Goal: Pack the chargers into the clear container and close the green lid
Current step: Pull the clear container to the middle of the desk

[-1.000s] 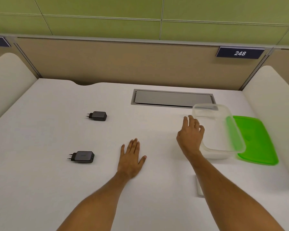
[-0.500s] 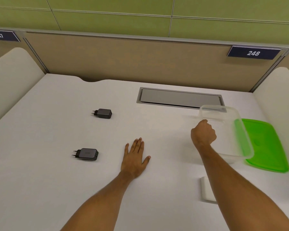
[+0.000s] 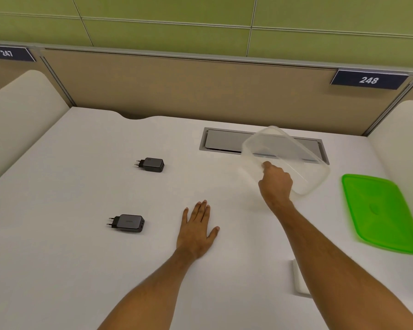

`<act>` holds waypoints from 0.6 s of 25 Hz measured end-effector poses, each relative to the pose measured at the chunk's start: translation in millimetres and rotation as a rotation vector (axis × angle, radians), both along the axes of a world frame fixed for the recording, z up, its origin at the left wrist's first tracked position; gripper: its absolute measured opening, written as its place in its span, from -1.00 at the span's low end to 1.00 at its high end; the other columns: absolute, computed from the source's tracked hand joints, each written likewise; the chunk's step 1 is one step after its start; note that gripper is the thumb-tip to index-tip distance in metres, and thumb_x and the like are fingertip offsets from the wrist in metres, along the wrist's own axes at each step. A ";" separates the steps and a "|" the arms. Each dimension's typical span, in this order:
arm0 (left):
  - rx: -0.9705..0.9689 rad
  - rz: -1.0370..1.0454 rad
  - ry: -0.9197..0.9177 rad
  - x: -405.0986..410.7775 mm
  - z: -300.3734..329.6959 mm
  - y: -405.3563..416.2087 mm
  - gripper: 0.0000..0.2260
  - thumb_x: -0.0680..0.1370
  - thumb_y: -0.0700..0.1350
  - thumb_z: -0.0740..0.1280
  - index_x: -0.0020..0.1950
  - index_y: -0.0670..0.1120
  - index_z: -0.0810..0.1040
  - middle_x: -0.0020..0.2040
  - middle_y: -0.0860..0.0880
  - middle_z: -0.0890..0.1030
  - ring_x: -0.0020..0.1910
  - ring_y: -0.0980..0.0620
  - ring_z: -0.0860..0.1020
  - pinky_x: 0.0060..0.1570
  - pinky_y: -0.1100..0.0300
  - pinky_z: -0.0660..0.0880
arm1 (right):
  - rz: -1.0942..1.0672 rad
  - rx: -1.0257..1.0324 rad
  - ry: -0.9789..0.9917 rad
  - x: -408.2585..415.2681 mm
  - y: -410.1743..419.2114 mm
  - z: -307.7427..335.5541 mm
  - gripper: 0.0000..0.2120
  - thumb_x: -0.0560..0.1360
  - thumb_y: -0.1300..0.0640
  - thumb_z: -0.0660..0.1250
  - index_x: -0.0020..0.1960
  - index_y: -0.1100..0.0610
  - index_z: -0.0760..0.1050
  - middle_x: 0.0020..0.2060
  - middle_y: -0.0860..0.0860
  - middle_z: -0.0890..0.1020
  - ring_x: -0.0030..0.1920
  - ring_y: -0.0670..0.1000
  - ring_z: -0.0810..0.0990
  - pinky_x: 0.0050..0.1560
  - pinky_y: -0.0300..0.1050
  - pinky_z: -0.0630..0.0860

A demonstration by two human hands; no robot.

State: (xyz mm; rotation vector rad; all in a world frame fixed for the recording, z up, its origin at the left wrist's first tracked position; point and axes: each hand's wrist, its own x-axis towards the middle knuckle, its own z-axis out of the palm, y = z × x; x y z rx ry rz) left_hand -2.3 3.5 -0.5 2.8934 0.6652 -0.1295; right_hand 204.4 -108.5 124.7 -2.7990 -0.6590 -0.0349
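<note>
Two dark grey chargers lie on the white desk: one (image 3: pixel 150 164) further back, one (image 3: pixel 128 223) nearer, both with plug pins pointing left. My right hand (image 3: pixel 275 184) grips the near-left rim of the clear container (image 3: pixel 291 153), which is lifted and tilted above the desk. The green lid (image 3: pixel 382 210) lies flat at the right, apart from the container. My left hand (image 3: pixel 197 231) rests flat on the desk, fingers spread, holding nothing, right of the nearer charger.
A grey cable hatch (image 3: pixel 224 140) is set into the desk behind the container. A small white block (image 3: pixel 299 278) lies by my right forearm. Beige partitions with number plates 247 and 248 close off the back; curved white dividers stand at both sides.
My right hand closed on the container's rim, lifted it off the green lid and swung it left and up, tilted. The lid now lies uncovered. My left hand stayed flat.
</note>
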 end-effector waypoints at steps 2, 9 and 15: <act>-0.004 0.000 0.000 0.3 -0.3 0.1 -0.34 0.54 0.25 -0.22 0.55 -0.07 -0.17 0.57 0.00 -0.17 0.52 0.08 -0.23 0.48 -0.05 -0.22 | 0.114 -0.021 -0.018 -3.4 5.6 -1.7 -0.64 0.43 0.40 0.23 0.19 0.17 0.51 -0.04 0.11 0.69 -0.11 0.19 0.65 -0.15 -0.08 0.50; -0.004 0.002 -0.003 1.0 -0.3 0.6 -0.34 0.54 0.26 -0.21 0.55 -0.08 -0.16 0.57 0.00 -0.16 0.52 0.08 -0.22 0.49 -0.05 -0.22 | 0.349 -0.107 -0.017 -11.4 5.3 -9.8 -0.45 0.33 0.46 0.22 0.25 0.08 0.50 0.07 0.00 0.69 -0.03 0.15 0.65 -0.16 -0.09 0.52; -0.010 0.005 -0.011 1.1 -1.9 0.6 -0.34 0.55 0.25 -0.19 0.55 -0.08 -0.15 0.57 -0.01 -0.15 0.52 0.07 -0.21 0.48 -0.05 -0.22 | 0.380 -0.082 -0.039 -14.6 -6.9 -21.2 -0.48 0.35 0.46 0.26 0.22 0.07 0.54 0.07 -0.03 0.70 -0.01 0.10 0.67 -0.16 -0.11 0.53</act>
